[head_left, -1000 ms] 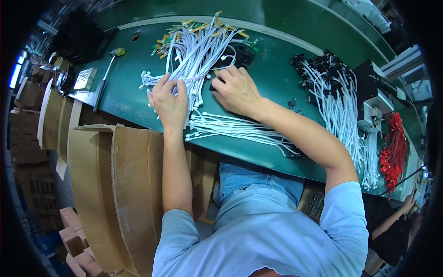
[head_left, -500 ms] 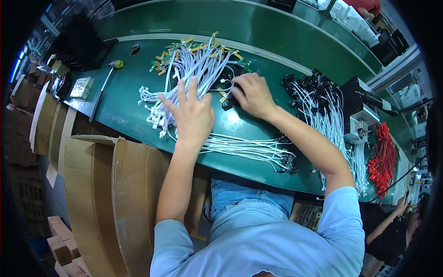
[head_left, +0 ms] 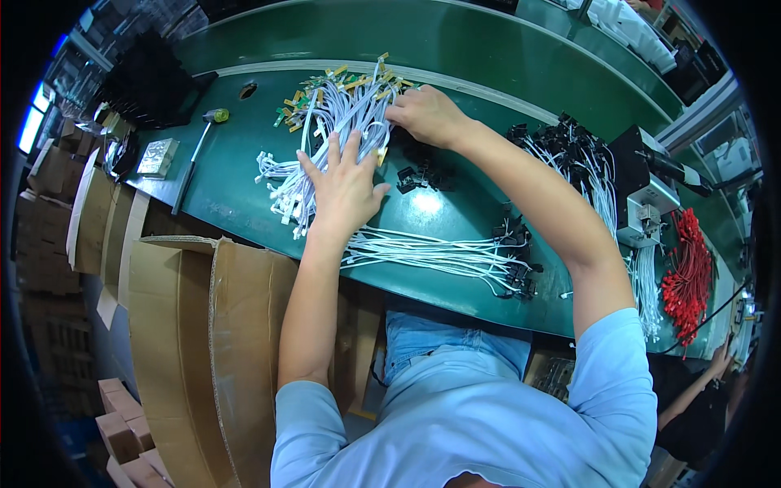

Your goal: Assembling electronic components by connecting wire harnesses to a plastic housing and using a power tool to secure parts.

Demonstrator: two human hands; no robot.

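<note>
A thick pile of white cables, with yellow and green tabs at the far end and white connectors at the near left, lies on the green table. My left hand rests on its near right part, fingers spread and the hand open. At the pile's far right edge my right hand has its fingers curled in, closed on the cables there; its fingertips are partly hidden. A few small black clips lie just right of my left hand. Nearer me, a flat bundle of white cables with black ends stretches rightward.
To the right are more black-ended cables, a small machine and red cables. A screwdriver and a silvery block lie left. An open cardboard box stands against the table's near edge. Another person's arm shows far right.
My right hand has moved left and away from me, from the black clips to the pile's edge. Loose cables on that side now lie closer to the pile. My left hand stays on the pile.
</note>
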